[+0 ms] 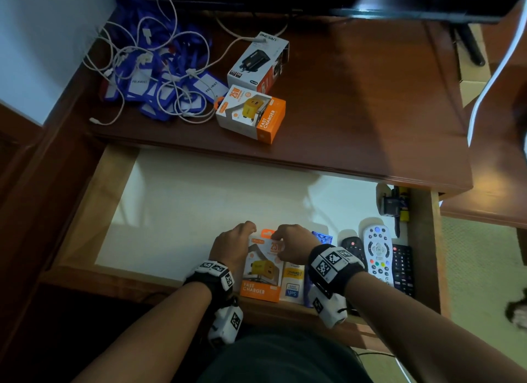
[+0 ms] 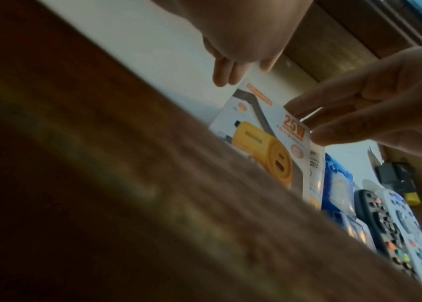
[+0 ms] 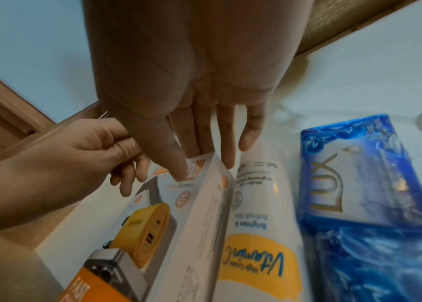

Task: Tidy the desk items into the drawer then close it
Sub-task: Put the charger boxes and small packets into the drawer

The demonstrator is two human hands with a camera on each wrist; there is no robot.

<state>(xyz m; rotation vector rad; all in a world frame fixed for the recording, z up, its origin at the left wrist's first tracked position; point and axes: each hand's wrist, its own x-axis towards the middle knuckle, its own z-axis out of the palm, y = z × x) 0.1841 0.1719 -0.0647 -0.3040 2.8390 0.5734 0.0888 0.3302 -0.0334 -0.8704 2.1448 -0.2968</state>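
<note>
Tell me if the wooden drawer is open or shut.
Open: the wooden drawer is pulled out, its white floor exposed, both hands placing an orange fast-charger box inside.

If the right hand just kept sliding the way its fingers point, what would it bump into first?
The right hand points toward the back of the drawer, fingertips on the far end of the orange fast charger box. Beyond that lies only bare white drawer floor, so probably nothing until the drawer's shadowed back under the desk, though depth is unclear.

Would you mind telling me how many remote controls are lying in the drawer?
3, side by side at the drawer's right: a small dark remote, a white remote and a black remote. More may be hidden under the desktop.
</note>
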